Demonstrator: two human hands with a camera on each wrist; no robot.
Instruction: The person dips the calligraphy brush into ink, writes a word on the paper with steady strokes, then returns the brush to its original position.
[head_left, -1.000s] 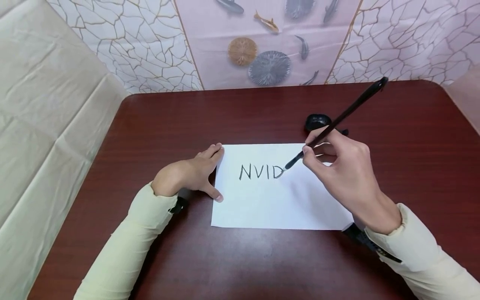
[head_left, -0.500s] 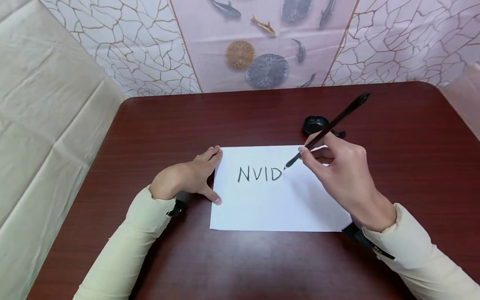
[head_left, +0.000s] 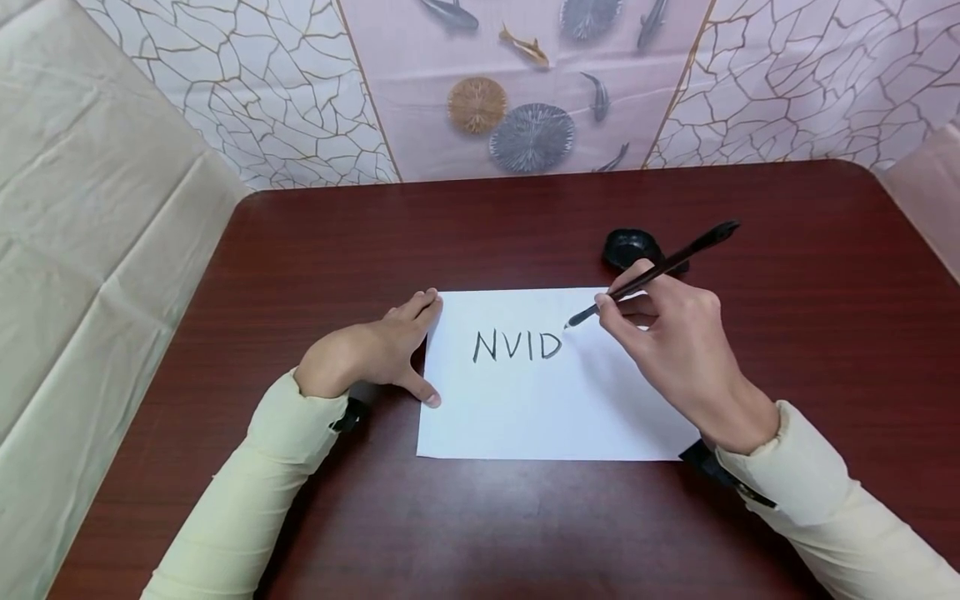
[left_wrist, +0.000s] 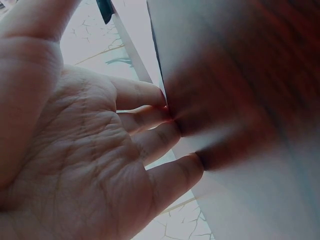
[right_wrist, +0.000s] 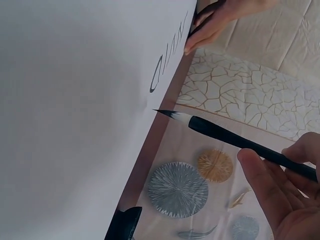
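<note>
White paper, smooth and inked "NVID," lay on a glossy, wood-grained table as the right hand pinched a slender, dark-shafted calligraphy brush, its pointed tip over the sheet. The left hand, thumb spread from fingers, touched the paper's edge.

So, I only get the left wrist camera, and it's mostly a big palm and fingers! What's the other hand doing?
Observer: In the head view, the right hand is holding a black brush.

Operator: Cool! Has anything been written?

Observer: Yes, the letters N, V, I, D stand in a row on the white paper.

Operator: What do the brush's hairs look like?

Observer: The right wrist view shows the bristles dark at the tip and white nearer the handle.
</note>
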